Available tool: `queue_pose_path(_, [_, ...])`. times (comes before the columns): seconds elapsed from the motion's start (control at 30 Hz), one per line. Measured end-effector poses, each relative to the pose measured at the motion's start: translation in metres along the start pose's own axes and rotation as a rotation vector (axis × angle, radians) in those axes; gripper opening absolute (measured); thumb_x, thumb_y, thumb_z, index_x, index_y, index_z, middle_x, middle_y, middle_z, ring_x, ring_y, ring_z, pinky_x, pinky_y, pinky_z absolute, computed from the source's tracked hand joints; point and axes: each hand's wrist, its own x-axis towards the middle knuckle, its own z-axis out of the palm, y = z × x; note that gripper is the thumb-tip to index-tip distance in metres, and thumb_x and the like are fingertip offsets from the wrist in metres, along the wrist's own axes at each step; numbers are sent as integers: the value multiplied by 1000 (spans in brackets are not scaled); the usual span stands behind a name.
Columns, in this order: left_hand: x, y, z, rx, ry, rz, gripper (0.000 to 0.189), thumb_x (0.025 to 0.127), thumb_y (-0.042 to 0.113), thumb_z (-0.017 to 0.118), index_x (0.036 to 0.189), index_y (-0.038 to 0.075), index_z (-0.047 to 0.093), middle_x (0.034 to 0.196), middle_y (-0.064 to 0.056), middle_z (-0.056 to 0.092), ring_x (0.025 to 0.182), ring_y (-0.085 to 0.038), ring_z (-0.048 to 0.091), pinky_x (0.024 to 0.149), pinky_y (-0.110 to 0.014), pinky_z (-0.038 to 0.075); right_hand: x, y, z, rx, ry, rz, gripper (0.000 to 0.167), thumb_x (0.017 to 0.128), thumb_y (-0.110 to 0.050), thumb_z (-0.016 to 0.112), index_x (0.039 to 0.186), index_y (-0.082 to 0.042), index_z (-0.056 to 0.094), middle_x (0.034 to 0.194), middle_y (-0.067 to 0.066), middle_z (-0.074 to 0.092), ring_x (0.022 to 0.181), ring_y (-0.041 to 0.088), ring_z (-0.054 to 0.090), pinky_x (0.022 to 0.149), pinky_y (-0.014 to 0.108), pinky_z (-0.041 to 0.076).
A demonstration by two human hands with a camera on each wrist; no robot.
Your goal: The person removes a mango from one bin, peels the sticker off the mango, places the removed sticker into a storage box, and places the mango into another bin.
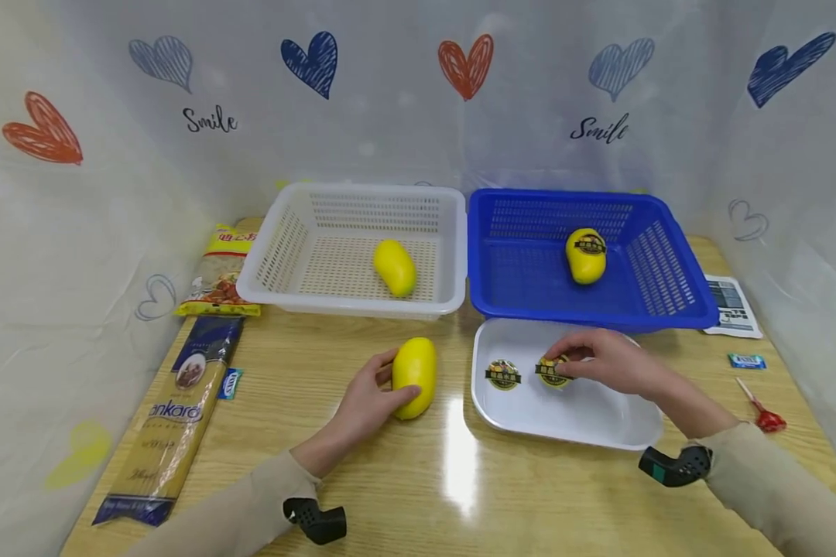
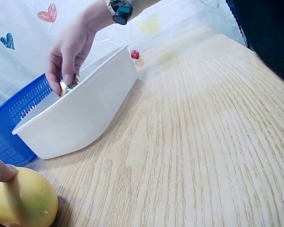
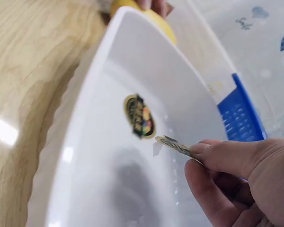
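My left hand (image 1: pixel 368 396) grips a plain yellow mango (image 1: pixel 416 377) over the wooden table, thumb across its near side. In the left wrist view, that mango (image 2: pixel 26 198) shows at the lower left with the thumb on top. My right hand (image 1: pixel 609 362) pinches a black and gold sticker (image 3: pixel 174 144) by its edge between thumb and forefinger, inside the white tray (image 1: pixel 488 414). A second, similar sticker (image 1: pixel 503 374) lies flat on the tray's floor, left of the pinched one. The right hand's other fingers are curled under, as the right wrist view shows.
Behind stand a white basket (image 1: pixel 351 303) with a plain mango (image 1: pixel 395 268) and a blue basket (image 1: pixel 522 290) with a stickered mango (image 1: pixel 587 259). Pasta (image 1: pixel 170 418) and a yellow food packet (image 1: pixel 219 271) lie left. A lollipop (image 1: pixel 766 418), small candy (image 1: pixel 747 361) and white packet (image 1: pixel 733 307) lie right.
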Motion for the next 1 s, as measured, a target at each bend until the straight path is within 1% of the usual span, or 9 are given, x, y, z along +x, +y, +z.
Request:
queue_pose_path(0.1, [0,0,-1,2,0,6,76,83,26,79,146,9,41,141,-16,50,129,-31,49,94,-42,51,4,8,4,-75,-23,-38,16,92,-18,69,106,-12,74,99,-4,70,87,9,62,74,25,52])
queue_pose_path(0.2, [0,-1,-2,2,-1,7,76,83,26,79,146,8,41,141,-16,50,129,-31,49,93,-41,51,8,14,6,-110,-41,-64,14,91,-16,70,104,-12,74,97,-5,71,86,8,61,74,25,51])
queue_pose_path(0.37, [1,0,-2,-9,-8,15,76,83,24,79,146,7,41,140,-18,50,128,-32,50,92,-41,52,15,17,7,-116,-63,-80,13,91,-15,70,103,-11,74,94,-5,70,79,7,57,70,25,50])
queue_pose_path(0.47, [1,0,-2,-17,-17,27,76,84,23,79,146,5,40,140,-20,50,127,-33,50,91,-41,52,19,17,7,-107,-89,-95,13,91,-14,70,102,-10,74,93,-5,70,79,7,56,70,24,50])
queue_pose_path(0.57, [2,0,-1,-13,-19,25,76,83,23,79,146,5,40,140,-20,50,127,-34,50,91,-41,52,21,17,9,-95,-113,-103,13,91,-13,70,102,-10,74,94,-6,70,80,8,57,72,24,50])
queue_pose_path(0.8, [2,0,-1,-6,-22,28,75,83,24,79,146,6,41,139,-19,51,126,-33,51,91,-41,53,27,18,11,-107,-98,-105,12,89,-12,71,100,-11,74,91,-6,70,78,8,56,72,25,50])
queue_pose_path(1.0, [1,1,-1,-12,-30,30,76,83,22,79,146,5,40,139,-20,51,126,-33,51,90,-40,53,31,21,19,-103,-104,-100,11,85,-9,73,96,-8,74,87,-6,68,76,7,55,70,24,49])
